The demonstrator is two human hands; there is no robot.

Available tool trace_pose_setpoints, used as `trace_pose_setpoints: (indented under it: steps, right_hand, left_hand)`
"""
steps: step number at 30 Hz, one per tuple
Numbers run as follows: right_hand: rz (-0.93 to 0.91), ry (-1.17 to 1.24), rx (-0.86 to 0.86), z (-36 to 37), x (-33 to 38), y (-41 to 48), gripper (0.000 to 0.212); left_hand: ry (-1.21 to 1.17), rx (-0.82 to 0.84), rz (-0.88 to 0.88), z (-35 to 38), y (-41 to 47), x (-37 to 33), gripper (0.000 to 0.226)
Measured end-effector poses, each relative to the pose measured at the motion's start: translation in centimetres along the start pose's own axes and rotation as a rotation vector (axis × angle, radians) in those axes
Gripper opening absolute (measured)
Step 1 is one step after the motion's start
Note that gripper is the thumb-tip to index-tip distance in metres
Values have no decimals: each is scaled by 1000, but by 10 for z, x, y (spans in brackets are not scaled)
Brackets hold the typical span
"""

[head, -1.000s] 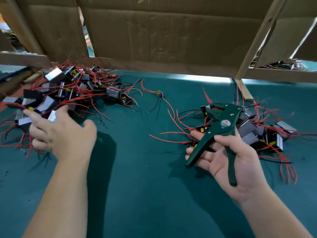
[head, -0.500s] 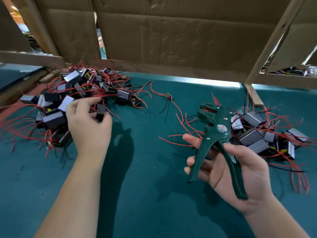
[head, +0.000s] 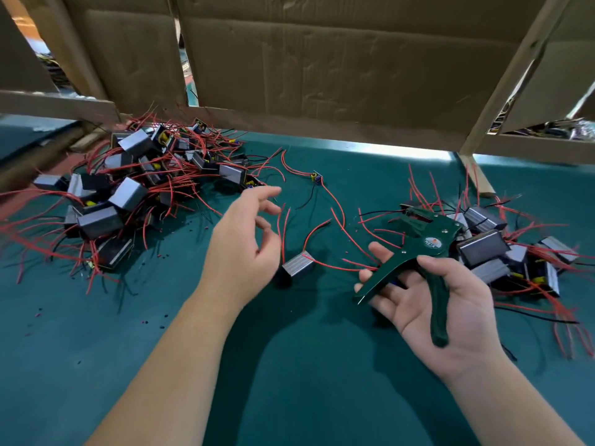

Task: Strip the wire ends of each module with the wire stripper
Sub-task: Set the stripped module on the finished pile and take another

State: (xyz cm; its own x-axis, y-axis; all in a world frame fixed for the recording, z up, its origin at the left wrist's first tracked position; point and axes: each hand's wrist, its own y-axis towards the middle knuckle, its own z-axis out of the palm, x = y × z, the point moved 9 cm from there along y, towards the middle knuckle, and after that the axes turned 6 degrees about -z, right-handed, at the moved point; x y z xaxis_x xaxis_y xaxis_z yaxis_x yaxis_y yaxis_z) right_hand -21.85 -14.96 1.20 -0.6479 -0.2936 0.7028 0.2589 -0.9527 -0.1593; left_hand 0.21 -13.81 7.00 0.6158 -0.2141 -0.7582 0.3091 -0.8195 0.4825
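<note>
The right hand lies palm up at the near right and holds the green wire stripper. The thumb is curled over one handle, which runs down across the palm, and the other handle lies over the nearly straight fingers, so the two handles stand spread apart. The tool's head points far and left, beyond the fingertips. The left hand hovers over the middle of the table with its fingers loose and parted, thumb well away from the forefinger, gripping nothing that can be seen. Just right of it, between the two hands, a single module rests on the green table mat. It is a small silver-sided block with thin red wires: some rise beside the left hand's fingers, and one runs right toward the right hand's fingertips, though contact there cannot be made out. Farther back lies a tiny yellow-and-blue component with its own wires. At the far left a tangled heap of modules sprawls with red leads, and a smaller heap sits at the right behind the stripper. Small dark specks dot the mat near the left heap. A cardboard wall closes the far side.
</note>
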Motion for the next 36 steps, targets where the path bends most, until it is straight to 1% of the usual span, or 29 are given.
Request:
trace_pose_setpoints:
  steps: [2,4,6,8,11,14,16,19,22,24,26,29,32,34,36]
  right_hand:
    - [-21,-9,-43,-5,3,2,25]
    - [-60,-21,-91,-9,10,3,16]
    - [-92,-26,-131,-13,16,3,6]
    - [-105,-19,-143,-15,18,3,5]
    - [-101,-10,-136,-13,17,1,11]
    - [-99,14,-109,-10,18,-1,20]
    - [-102,29,-84,-7,19,-2,26]
    - [-103,49,-66,-6,20,-2,38]
    - [-92,60,-20,-3,21,-4,25]
    - [-75,73,30,1,22,-4,31]
    - [-27,68,97,8,19,-6,39]
    - [73,67,204,22,7,-12,50]
    - [158,77,279,34,-6,-18,59]
    - [200,88,312,40,-13,-22,63]
    - [220,91,350,44,-15,-26,65]
  left_hand:
    - [95,-15,-122,-2,2,16,36]
    - [172,55,-213,4,3,28,26]
    - [315,184,-221,18,0,34,28]
    - [417,296,-221,31,-6,37,30]
    - [421,348,-224,38,-9,40,29]
    - [402,349,-209,39,-9,38,36]
    - [301,304,-175,36,-7,30,35]
    - [-17,207,-153,27,-3,17,44]
    - [-271,119,-208,16,0,16,61]
    - [-377,67,-216,10,1,14,68]
    - [-435,46,-207,5,3,12,71]
    - [-527,99,-242,9,4,10,72]
    - [-743,155,-330,14,2,8,75]
    - [-847,228,-349,18,0,4,73]
    - [-862,328,-322,23,-3,-5,74]
